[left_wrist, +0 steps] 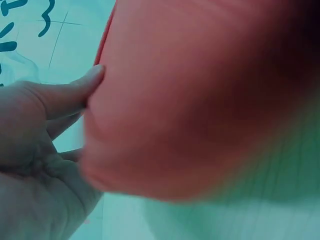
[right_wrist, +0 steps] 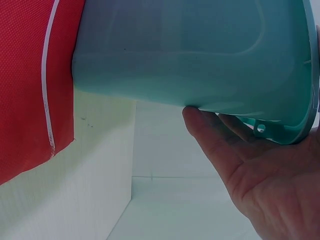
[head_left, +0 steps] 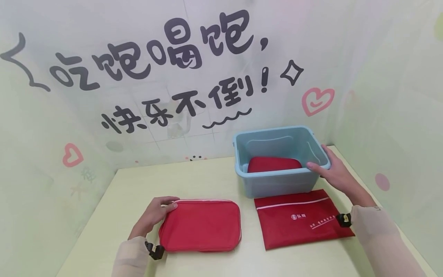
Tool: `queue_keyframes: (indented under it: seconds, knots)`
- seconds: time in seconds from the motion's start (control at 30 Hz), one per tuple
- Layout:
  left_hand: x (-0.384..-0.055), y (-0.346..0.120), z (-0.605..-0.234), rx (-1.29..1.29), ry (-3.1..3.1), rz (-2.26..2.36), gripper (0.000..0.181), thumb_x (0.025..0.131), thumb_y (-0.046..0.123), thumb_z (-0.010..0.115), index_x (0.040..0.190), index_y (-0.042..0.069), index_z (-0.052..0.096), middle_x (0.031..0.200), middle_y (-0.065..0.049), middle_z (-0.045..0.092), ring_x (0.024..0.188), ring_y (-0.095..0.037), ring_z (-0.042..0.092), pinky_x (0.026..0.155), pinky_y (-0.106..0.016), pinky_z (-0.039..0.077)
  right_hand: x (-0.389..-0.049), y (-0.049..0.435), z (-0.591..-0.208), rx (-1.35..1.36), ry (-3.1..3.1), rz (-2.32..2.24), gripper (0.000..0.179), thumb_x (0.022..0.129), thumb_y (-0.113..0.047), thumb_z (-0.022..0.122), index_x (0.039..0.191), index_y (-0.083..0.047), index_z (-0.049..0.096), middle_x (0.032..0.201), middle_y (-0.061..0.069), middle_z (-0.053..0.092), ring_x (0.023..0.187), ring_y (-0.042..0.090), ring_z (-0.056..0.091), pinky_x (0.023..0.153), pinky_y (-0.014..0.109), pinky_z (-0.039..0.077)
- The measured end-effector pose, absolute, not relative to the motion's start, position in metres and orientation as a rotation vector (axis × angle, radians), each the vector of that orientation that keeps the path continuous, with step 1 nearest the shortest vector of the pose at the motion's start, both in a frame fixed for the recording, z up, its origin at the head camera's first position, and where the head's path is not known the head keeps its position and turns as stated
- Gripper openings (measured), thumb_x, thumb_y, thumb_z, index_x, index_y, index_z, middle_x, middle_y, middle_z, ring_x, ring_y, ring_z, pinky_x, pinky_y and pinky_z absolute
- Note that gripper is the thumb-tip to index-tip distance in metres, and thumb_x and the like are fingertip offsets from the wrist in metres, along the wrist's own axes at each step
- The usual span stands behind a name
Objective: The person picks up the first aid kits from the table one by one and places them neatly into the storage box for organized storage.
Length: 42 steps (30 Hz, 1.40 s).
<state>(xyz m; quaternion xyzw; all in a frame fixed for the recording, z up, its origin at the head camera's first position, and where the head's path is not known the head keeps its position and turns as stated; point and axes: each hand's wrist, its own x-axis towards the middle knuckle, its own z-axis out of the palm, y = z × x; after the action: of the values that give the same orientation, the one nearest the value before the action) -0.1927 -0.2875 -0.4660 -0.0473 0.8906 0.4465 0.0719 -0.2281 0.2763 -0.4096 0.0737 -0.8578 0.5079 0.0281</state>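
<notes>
Red pouch (head_left: 202,227) in left hand (head_left: 155,213); wall (head_left: 277,105) reads "快乐不倒!"

A pale yellow tabletop (head_left: 194,177) spreads beneath the left fingers (head_left: 170,207) and the right fingers (head_left: 316,168). Beyond both rises a whitish back wall (head_left: 221,144) with large dark Chinese lettering (head_left: 177,38); a smiling pink heart (head_left: 318,102) sits above the right fingers. Outward of the left fingers, a greenish-white left wall (head_left: 34,200) bears another pink heart (head_left: 72,155); outward of the right, a right wall (head_left: 401,115) carries a mauve dot (head_left: 382,182).
</notes>
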Motion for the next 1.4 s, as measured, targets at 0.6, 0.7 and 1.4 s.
queue_keyframes:
  seconds: [0.6,0.7,1.4]
  knots:
    - [-0.205,-0.292,-0.453,-0.345,2.759,1.487,0.034,0.105,0.010,0.047,0.135,-0.002,0.059,0.125,-0.027,0.060,0.091,-0.024,0.065,0.076,-0.029,0.058,-0.228,0.276,-0.410,0.208,-2.665,1.559,0.100,0.091,-0.045,0.069,0.161,-0.019,0.004,0.152,0.027,0.030,0.129,0.053,0.039,0.093,0.064,0.047]
    - [-0.207,-0.292,-0.451,-0.415,2.780,1.503,0.035,0.106,0.011,0.045,0.136,-0.001,0.058,0.129,-0.027,0.058,0.098,-0.029,0.065,0.081,-0.033,0.059,-0.228,0.276,-0.410,0.209,-2.662,1.561,0.100,0.091,-0.045,0.069,0.161,-0.019,0.004,0.152,0.027,0.030,0.129,0.053,0.039,0.093,0.064,0.047]
    - [-0.211,-0.294,-0.421,-0.638,2.795,1.706,0.039,0.107,0.014,0.043,0.142,-0.001,0.053,0.136,-0.027,0.053,0.108,-0.034,0.056,0.070,-0.012,0.049,-0.228,0.276,-0.408,0.202,-2.667,1.556,0.101,0.090,-0.045,0.070,0.161,-0.017,0.003,0.152,0.028,0.029,0.130,0.054,0.038,0.093,0.064,0.046]
